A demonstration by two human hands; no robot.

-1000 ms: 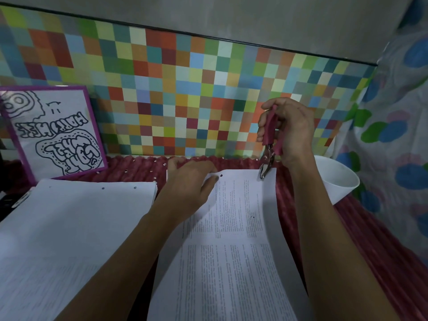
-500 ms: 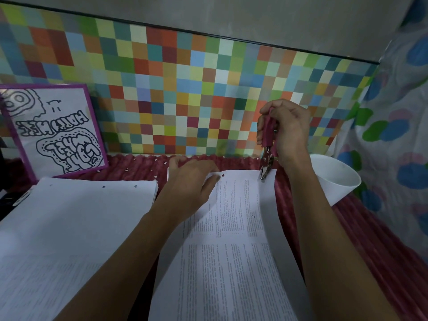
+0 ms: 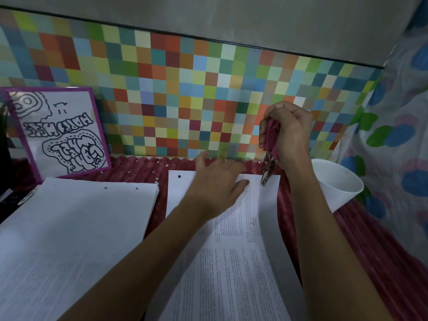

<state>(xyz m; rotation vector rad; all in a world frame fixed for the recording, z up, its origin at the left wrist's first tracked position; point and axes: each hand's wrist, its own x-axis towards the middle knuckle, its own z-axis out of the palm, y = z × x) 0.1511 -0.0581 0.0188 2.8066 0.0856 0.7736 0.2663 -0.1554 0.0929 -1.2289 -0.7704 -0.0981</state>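
Observation:
A printed paper sheet [image 3: 231, 251] lies lengthwise on the red ribbed cloth [image 3: 370, 239], with a punched hole near its far left corner. My left hand [image 3: 215, 181] presses flat on the sheet's far end, fingers spread and blurred. My right hand [image 3: 289, 133] grips the pink handles of a metal hole punch [image 3: 268, 158], held upright. The punch's jaws sit over the sheet's far right edge.
A stack of punched white paper [image 3: 76, 228] lies to the left. A purple-framed drawing [image 3: 60, 133] leans on the checkered wall. A white bowl [image 3: 335, 184] sits right of my right arm. Small paper dots are scattered on the cloth. A patterned curtain hangs at right.
My left hand has slid a little toward the right along the sheet's far edge and now looks blurred. My right hand and the punch stay at the far right corner.

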